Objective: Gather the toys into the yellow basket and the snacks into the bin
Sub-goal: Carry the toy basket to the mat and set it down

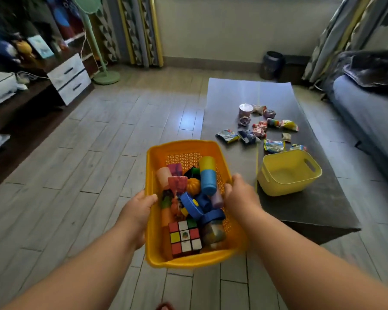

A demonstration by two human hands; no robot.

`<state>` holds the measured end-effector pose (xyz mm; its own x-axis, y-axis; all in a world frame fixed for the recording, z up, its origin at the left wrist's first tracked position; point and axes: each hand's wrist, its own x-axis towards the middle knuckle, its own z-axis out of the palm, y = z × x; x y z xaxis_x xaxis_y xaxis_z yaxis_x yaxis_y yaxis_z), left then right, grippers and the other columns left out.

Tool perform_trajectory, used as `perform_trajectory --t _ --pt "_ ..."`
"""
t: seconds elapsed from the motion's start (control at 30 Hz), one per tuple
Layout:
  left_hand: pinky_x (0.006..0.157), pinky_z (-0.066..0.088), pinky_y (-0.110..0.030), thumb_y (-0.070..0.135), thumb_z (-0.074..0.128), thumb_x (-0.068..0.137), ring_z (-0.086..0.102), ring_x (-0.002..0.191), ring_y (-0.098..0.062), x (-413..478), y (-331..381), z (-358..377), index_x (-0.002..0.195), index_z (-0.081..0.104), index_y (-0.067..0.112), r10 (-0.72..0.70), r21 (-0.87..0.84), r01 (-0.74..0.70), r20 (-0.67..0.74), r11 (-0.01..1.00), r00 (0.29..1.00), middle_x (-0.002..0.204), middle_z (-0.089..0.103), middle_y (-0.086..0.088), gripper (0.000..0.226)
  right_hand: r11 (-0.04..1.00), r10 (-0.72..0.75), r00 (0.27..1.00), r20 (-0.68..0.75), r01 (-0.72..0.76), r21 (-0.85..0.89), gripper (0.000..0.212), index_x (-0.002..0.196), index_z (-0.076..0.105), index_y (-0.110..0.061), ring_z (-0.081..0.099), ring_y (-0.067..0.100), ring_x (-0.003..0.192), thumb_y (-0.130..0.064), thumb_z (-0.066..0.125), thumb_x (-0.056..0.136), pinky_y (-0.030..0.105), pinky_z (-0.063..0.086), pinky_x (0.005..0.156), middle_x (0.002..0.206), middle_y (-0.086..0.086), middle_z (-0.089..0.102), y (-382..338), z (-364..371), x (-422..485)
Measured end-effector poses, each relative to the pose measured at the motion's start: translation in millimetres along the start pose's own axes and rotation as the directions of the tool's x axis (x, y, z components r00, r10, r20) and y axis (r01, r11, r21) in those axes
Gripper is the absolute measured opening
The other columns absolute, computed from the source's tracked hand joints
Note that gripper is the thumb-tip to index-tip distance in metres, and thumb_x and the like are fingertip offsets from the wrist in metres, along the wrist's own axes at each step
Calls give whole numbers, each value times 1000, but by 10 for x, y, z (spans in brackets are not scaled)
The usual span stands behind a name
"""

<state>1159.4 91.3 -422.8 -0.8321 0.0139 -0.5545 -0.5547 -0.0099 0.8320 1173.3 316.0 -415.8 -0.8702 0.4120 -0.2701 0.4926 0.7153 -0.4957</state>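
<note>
**Basket** [179, 145] of thin perforated plastic, carried above the floor [99, 153] just beside the near-left corner of the tabletop [244, 90], loaded with toys [207, 177]: a cube [184, 238], cylinders, blue pieces. Probably light to moderate in weight; stiff at the rolled rim, yet likely to flex under a one-sided pull. Load loose, apt to slide toward the lower end if tipped. Best taken at both long rims about midway, as here, and kept level.

**Left hand** [139, 206] gripping the left rim, thumb on top, fingers out of sight beneath. **Right hand** [240, 195] clasping the right rim, fingers curled over the edge. Both forearms extended forward and slightly inward.

**Snacks** [246, 136] scattered on the tabletop, well apart from the basket: crinkly packets and a small cup, judged very light, soft and easily crushed; to be pinched at a packet edge.

**Bin** [278, 186] standing on the near part of the tabletop, just beside the nearest packets, smooth-walled with a cut-out handle, no snack inside yet.
</note>
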Motion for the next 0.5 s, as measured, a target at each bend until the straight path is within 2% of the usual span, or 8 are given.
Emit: perform_trajectory --t 0.2,0.27,0.4,0.5 --pt "85 55 -58 33 43 102 69 95 -34 1152 128 625 115 60 28 -26 176 15 60 984 998 105 71 -9 23 986 154 986 -61 -150 69 24 116 45 -14 57 36 97 -31 39 99 40 44 78 107 17 61 382 153 953" --pt "89 54 -58 33 44 102 67 100 -33 1536 72 794 123 59 26 -71 247 52 66 968 995 109 70 -8 27 979 192 979 -68 -186 88 21 112 45 -16 58 35 93 -32 39 99 40 45 76 103 15 61 547 277 1250" --pt "90 54 -55 28 42 103 66 100 -31 2226 -145 1162 121 57 27 -166 289 138 77 947 983 108 70 -8 24 962 262 963 -58 -256 92 14 103 41 -19 54 30 83 -32 38 100 38 43 71 95 11 58 852 541 1841" --pt "84 56 -54 25 40 104 68 96 -32 2622 -305 1384 126 57 25 -236 271 209 71 940 969 108 70 -10 28 950 304 952 -36 -301 78 14 99 40 -18 53 31 83 -31 37 100 38 42 70 94 13 58 1048 734 2208"
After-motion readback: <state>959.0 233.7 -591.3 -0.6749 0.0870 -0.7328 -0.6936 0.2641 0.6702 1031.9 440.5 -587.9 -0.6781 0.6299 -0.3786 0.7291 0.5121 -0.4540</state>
